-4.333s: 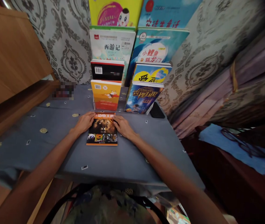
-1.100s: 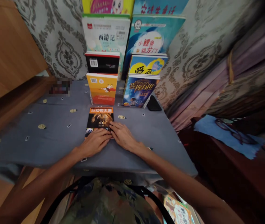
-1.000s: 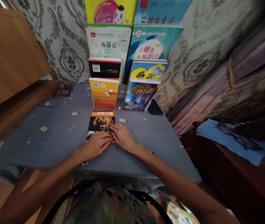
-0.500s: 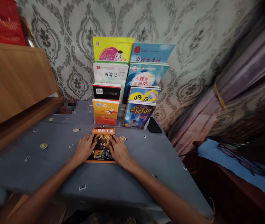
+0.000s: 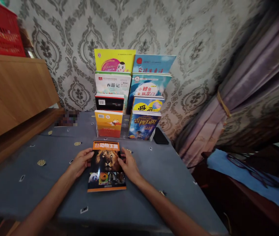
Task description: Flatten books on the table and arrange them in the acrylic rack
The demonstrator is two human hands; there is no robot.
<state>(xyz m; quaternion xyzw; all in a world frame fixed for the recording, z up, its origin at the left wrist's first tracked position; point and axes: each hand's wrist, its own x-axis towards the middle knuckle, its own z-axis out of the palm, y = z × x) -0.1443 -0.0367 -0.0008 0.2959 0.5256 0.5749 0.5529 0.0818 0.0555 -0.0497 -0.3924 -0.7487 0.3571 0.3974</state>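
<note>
A paperback book (image 5: pixel 108 164) with a lion on its black and orange cover faces me, its cover shut. My left hand (image 5: pixel 80 161) grips its left edge, the fingertips meeting the edge near the upper half. On the opposite side my right hand (image 5: pixel 129 166) holds the right edge, thumb over the cover and the other fingers at or behind the edge. The book looks slightly raised towards me; whether its lower edge touches the table (image 5: pixel 63 200) I cannot tell.
Behind the book, a clear stand holds two tiered columns of books, an orange one (image 5: pixel 108 124) front left and a blue one (image 5: pixel 143 126) front right. A black phone (image 5: pixel 160 136) lies beside it. A wooden cabinet (image 5: pixel 14 85) borders the left; glasses rest on a blue cloth (image 5: pixel 247 177) at right.
My hands have shifted from lying on top of the cover to holding the book by its two sides. The book has come nearer to me and appears larger. My view has tilted slightly.
</note>
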